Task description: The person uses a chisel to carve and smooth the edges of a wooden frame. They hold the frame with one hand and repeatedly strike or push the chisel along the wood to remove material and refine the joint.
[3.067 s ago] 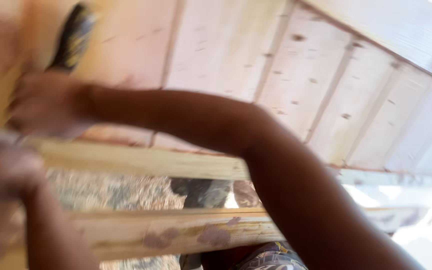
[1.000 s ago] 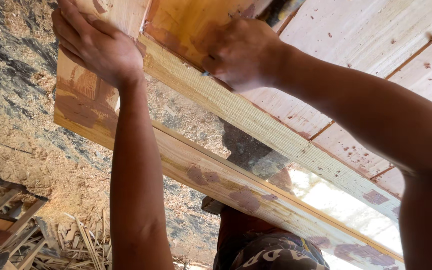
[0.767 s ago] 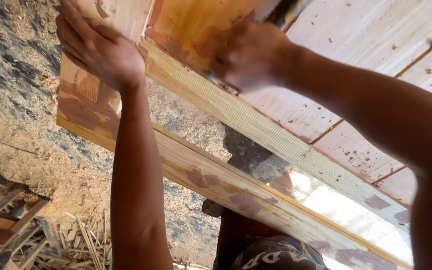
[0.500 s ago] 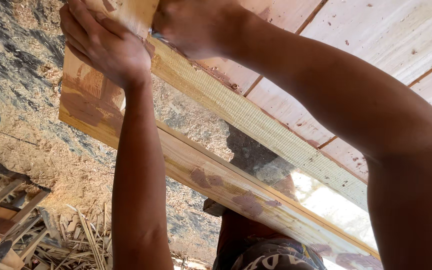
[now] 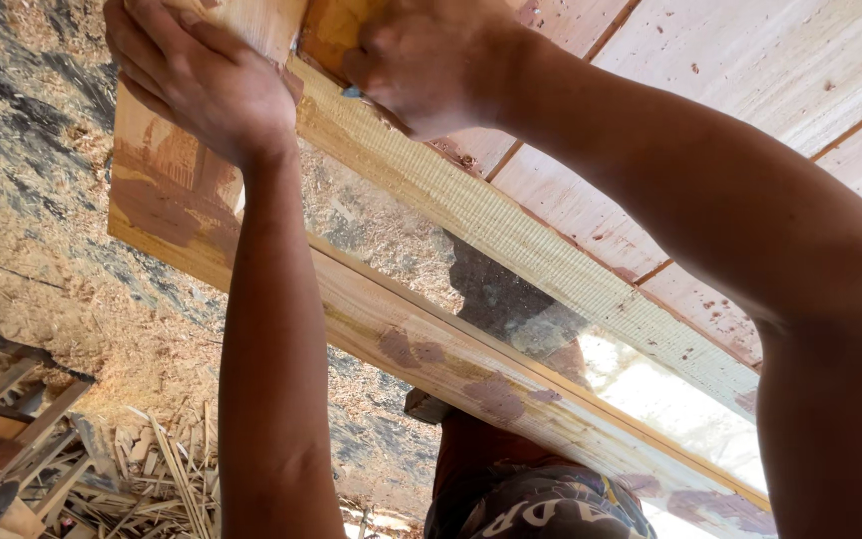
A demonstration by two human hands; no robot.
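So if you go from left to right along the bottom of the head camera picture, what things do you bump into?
Stacked wood scraps → pile of thin splinters → left forearm → patterned clothing → right arm.

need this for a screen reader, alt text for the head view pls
Two bare hands press on a wooden frame: the left hand flat on a board end, the right hand gripping a rail. Sawdust-strewn ground lies below.

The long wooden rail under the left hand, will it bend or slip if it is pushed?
The wooden rail looks thick and straight, so probably stiff. Its rough sawn face probably resists slipping under the left hand. It joins a plank frame, so probably heavy.
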